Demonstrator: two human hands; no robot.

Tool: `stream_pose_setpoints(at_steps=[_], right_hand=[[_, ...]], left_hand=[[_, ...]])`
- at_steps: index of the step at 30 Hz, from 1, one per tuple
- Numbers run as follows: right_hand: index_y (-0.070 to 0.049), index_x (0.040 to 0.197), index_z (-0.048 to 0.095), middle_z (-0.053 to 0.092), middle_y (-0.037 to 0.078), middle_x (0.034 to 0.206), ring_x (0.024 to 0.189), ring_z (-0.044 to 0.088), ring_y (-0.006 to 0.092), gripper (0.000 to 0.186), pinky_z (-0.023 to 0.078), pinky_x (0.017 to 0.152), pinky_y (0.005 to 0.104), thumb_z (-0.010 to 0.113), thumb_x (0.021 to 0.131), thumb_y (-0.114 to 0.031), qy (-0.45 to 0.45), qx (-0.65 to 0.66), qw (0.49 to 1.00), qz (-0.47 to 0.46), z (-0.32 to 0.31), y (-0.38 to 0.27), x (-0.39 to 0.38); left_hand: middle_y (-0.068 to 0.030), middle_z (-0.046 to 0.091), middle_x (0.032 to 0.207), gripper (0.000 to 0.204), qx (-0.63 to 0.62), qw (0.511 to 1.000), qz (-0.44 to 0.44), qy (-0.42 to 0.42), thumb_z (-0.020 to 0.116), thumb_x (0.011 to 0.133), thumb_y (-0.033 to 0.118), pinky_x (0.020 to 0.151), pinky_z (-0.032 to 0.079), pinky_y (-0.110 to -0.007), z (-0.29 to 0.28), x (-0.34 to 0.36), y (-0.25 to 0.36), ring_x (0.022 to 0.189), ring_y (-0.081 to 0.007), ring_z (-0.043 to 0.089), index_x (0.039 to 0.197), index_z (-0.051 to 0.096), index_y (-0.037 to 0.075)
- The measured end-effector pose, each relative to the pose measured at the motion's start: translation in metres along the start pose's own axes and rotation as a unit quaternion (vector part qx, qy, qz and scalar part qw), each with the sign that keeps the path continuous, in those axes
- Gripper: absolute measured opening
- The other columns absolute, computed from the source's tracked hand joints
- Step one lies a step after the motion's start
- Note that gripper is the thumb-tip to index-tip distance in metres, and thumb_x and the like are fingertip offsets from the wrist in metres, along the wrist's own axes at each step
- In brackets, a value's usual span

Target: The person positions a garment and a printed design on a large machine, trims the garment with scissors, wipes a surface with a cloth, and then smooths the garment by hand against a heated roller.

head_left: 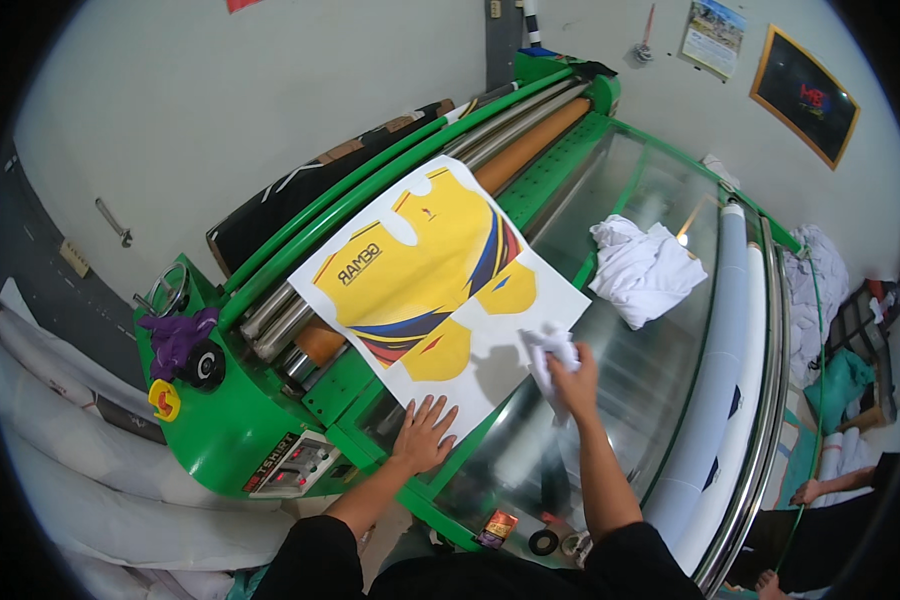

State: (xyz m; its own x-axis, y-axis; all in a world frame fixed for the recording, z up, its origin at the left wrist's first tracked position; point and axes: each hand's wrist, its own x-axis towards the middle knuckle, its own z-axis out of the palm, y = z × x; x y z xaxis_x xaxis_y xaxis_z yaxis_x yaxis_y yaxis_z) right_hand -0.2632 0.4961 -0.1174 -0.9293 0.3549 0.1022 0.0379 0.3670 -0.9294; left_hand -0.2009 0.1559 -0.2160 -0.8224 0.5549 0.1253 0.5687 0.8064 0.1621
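A white sheet of transfer paper (490, 360) printed with yellow, blue and red shirt panels (410, 270) lies over the front of a green roller heat press (210, 440). My left hand (425, 435) rests flat on the sheet's near left corner, fingers spread. Over the sheet's right corner, my right hand (575, 382) grips a bunched white cloth (545, 352). Whether that cloth touches the paper I cannot tell. A heap of white fabric (645, 270) sits to the right, on the machine's glossy table (510, 460).
Metal and orange rollers (530, 145) run behind the sheet. Long fabric rolls (710, 370) border the right side. Tape rolls (543, 542) and a small red box (496, 528) lie near me. A purple cloth (178, 340) hangs at left. Another person's hand (808, 492) shows at lower right.
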Motion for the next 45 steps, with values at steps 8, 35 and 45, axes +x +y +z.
stream_pose_setpoints(at_steps=[8,35,45], right_hand=[[-0.001,0.134,0.062,0.071,0.008,0.112,0.095,0.07,0.0182,0.043,0.058,0.081,0.0326,0.07,0.1,-0.026,0.139,0.367,0.916,0.088,-0.153,-0.03,-0.147],[-0.002,0.137,0.059,0.071,0.011,0.113,0.094,0.073,0.0197,0.04,0.061,0.078,0.0316,0.058,0.106,-0.027,0.163,0.429,0.885,0.077,-0.224,-0.005,-0.276],[-0.003,0.147,0.051,0.065,0.014,0.128,0.109,0.068,0.0245,0.047,0.057,0.091,0.0377,0.054,0.108,-0.03,0.157,0.536,0.829,0.023,-0.22,-0.016,-0.3]], left_hand=[[-0.0216,0.04,0.162,0.066,-0.071,0.994,0.066,-0.045,0.06,0.1,0.053,0.112,0.025,-0.077,0.029,0.036,0.136,0.149,-0.0452,0.035,0.157,0.051,0.022],[-0.0205,0.018,0.174,0.088,-0.064,0.972,0.19,-0.122,0.052,0.097,0.071,0.119,0.008,-0.078,0.034,0.051,0.22,0.16,-0.0483,0.009,0.169,0.027,0.026],[-0.0184,0.011,0.177,0.106,-0.02,0.987,-0.01,-0.156,0.053,0.085,0.087,0.113,-0.001,-0.086,0.003,0.102,0.154,0.162,-0.0465,0.001,0.169,0.027,0.027]])
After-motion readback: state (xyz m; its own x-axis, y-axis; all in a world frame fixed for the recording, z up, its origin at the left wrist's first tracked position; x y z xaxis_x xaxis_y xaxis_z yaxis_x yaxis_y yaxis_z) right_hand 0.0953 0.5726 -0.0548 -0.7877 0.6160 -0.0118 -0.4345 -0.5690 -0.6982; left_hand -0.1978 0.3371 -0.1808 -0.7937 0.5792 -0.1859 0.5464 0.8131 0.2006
